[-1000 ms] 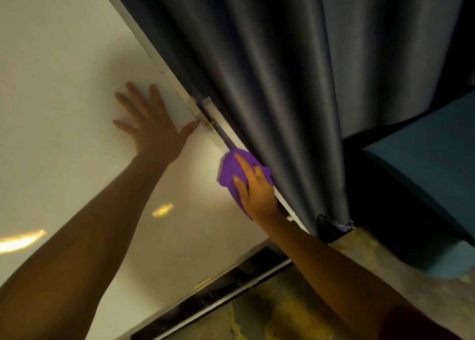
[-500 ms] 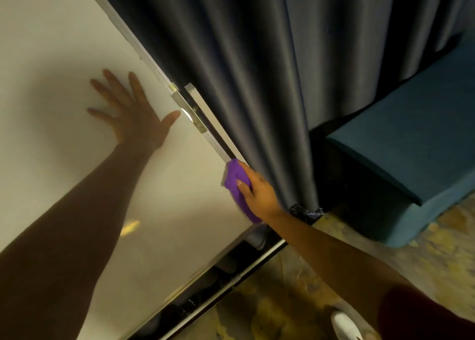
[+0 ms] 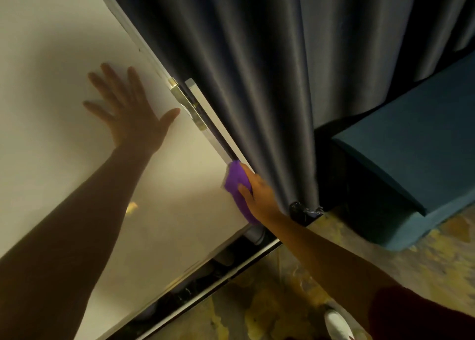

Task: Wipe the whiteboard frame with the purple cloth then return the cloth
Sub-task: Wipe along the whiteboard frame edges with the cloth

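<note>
A person's right hand (image 3: 259, 193) presses a purple cloth (image 3: 237, 185) against the right edge of a whiteboard (image 3: 64, 69), low on its metal frame (image 3: 218, 139) and near the bottom corner. The fingers are curled around the bunched cloth, grasping it, with the cloth lying between the palm and the frame. The left hand (image 3: 128, 113) holds nothing; it lies flat and spread on the white surface further up, apparently steadying the board. A dark curtain (image 3: 244, 69) hangs just beside the frame, its folds touching the back of the right hand, and its bundled lower end sits near the wrist. A metal bracket (image 3: 187, 105) is fixed to the frame above the cloth. A blue padded seat (image 3: 411, 146) stands well apart to the right on a mottled floor (image 3: 385, 249). Several things could go wrong from here. The curtain crowds the frame, so the cloth may catch on its fabric, or the hand may push the folds instead of wiping metal. The cloth covers only a short stretch, so the corner and bottom rail could be missed. The board looks tilted, so it may shift if the left hand lifts.
</note>
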